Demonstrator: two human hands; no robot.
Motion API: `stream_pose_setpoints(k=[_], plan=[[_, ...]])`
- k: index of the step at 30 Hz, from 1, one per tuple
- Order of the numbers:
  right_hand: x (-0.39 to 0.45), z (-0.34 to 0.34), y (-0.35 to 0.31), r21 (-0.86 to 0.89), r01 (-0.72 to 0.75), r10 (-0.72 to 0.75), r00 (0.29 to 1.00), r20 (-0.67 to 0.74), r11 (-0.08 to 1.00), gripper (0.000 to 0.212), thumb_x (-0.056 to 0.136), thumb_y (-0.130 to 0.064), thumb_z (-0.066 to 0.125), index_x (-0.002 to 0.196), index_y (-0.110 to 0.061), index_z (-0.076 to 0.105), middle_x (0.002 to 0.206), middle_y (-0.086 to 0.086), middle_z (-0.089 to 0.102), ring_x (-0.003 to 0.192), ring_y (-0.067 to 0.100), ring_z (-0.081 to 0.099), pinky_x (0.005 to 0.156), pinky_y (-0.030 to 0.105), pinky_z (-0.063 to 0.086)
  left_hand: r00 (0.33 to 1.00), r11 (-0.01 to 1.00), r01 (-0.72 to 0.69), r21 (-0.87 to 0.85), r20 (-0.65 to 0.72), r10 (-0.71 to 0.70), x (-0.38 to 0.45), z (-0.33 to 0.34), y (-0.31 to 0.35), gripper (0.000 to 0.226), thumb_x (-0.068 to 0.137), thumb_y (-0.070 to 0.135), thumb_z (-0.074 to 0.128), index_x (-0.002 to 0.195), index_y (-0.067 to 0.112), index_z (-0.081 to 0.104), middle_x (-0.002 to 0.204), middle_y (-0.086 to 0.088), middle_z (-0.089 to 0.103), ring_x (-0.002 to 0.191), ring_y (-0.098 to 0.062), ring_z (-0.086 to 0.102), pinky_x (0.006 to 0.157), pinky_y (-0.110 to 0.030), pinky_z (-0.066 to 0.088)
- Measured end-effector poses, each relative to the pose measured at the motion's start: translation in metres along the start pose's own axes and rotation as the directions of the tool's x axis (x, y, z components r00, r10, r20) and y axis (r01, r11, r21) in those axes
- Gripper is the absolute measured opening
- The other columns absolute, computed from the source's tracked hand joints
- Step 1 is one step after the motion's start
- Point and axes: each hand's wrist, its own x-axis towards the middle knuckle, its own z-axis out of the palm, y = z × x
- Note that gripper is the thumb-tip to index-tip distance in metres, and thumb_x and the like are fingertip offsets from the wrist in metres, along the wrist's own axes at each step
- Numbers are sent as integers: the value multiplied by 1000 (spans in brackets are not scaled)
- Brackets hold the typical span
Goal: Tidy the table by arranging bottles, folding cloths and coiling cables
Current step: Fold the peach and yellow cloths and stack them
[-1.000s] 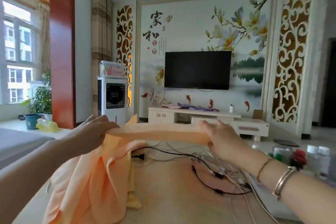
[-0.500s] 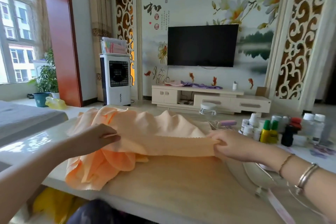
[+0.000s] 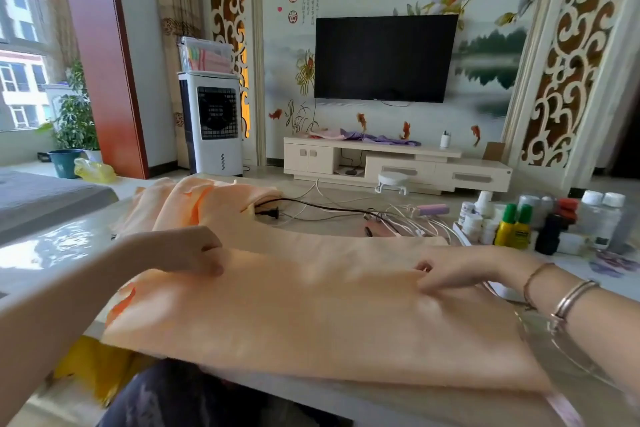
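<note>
I am laying the cloth (image 3: 311,305) flat on the table's (image 3: 52,253) near edge so a fold sets cleanly; my left hand (image 3: 187,250) and right hand (image 3: 453,270) are each pinching its far fold. Beyond, cables (image 3: 346,213) are lying tangled, bottles (image 3: 519,225) clustering far right, both waiting.

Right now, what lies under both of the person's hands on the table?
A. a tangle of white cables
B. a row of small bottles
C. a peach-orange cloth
C: the left hand and right hand both rest on the spread peach-orange cloth.
</note>
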Motion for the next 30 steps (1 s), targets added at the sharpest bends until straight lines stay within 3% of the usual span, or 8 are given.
stream_pose_setpoints(k=[3,7,11,14,19,24,28,30], plan=[[31,-2,10,-83,-17,-2,975,-224,996,31,79,-11,50,61,-20,27,62,-4,30,57,13,27,52,28,19,981,999,5,-51,-193,-15,25,8,0,33,93,28,56,118,8,60,121,-5,59,107,-19,53,90,-25,37],[70,-5,25,1,-122,114,926,-359,993,20,79,-15,44,62,-16,34,65,-2,38,61,18,35,50,28,22,942,999,18,-50,-335,-33,61,13,3,25,95,23,49,106,7,65,109,-3,58,99,-22,55,86,-30,42],[103,-4,33,-3,-204,180,871,-457,979,22,85,-16,42,64,-18,36,69,-3,43,64,16,40,49,26,26,949,997,58,52,-312,-39,104,16,2,19,95,28,46,89,24,64,99,3,58,86,-17,57,82,-33,50],[125,-1,42,-24,-210,171,852,-496,978,18,84,-18,46,67,-19,41,80,-1,54,77,20,51,54,26,33,959,992,75,107,-279,-42,127,18,1,20,95,31,45,93,25,65,96,4,61,83,-15,58,76,-29,51],[146,2,57,-18,-221,171,804,-570,975,20,83,-24,48,67,-21,36,83,0,54,86,23,52,68,32,42,935,981,88,172,-353,-22,149,13,4,22,96,36,44,105,30,64,105,2,63,97,-23,55,85,-30,45],[152,4,61,-92,-263,134,725,-675,960,8,87,-27,44,81,-22,43,93,-2,49,95,23,47,76,34,41,930,964,99,246,-367,-2,164,14,5,23,97,40,42,101,30,62,99,4,64,95,-22,58,77,-28,36],[153,4,66,-112,-335,181,727,-662,936,9,88,-29,44,90,-21,41,111,2,54,110,26,46,87,37,42,908,964,66,259,-416,49,175,24,1,22,98,39,37,88,28,54,93,7,64,87,-20,57,76,-29,31],[153,5,68,-107,-346,194,725,-660,932,10,88,-30,44,91,-21,42,114,3,54,111,26,45,90,38,41,885,959,47,278,-456,89,179,29,1,17,98,39,37,91,31,51,105,8,64,100,-19,56,83,-31,35]])
